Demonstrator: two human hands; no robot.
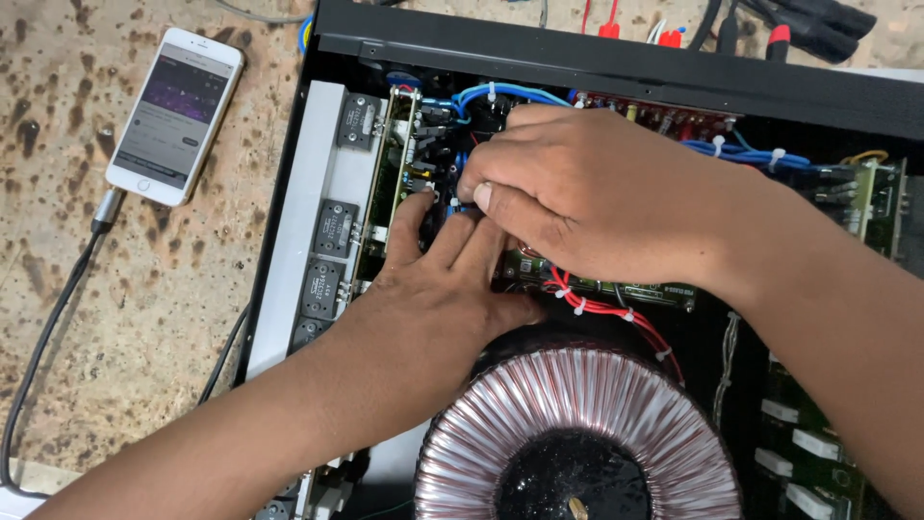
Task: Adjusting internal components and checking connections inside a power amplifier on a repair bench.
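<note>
Your left hand (433,289) and right hand (568,183) pinch small parts on the circuit board (404,144) near the chassis (616,67) rear-left corner; judged fragile, stiff-leaded, so grip bodies, not wires.

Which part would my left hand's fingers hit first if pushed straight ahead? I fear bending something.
Probably the blue wires just beyond the left hand fingertips; the right hand hides the gap, so depth is unclear.

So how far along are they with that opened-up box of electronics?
Done: the black case is open, its ring-shaped coil exposed. In hand: left hand and right hand work together at small parts beside the green board. Left: the case is not yet closed.
</note>
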